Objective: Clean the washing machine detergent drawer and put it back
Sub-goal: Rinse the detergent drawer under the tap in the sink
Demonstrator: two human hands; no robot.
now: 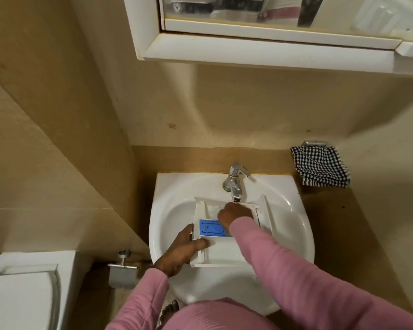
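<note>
Both hands are at the white detergent drawer (224, 252), which lies inside the basin of the white sink (296, 225), with its far end just under the spout of the chrome faucet (235, 182). The left hand (184, 248) grips the drawer at its near left corner: the thumb lies on top of the side wall and the other fingers are curled around the outer side. The right hand (234, 214) reaches from the right across the drawer into its far compartment, directly below the spout, with the knuckles up and the fingers bent down. I cannot tell if this hand holds something or only touches the plastic, because the fingertips are hidden. A blue insert (209, 227) sits in the left middle part of the drawer, between the two hands. Both arms wear pink sleeves. On the wall to the right of the sink hangs a black and white checked cloth (320, 166). Above the sink is a white mirror cabinet (248, 51). At the lower left stands a white toilet (17, 294), and a metal paper holder (122, 270) is fixed between it and the sink.
</note>
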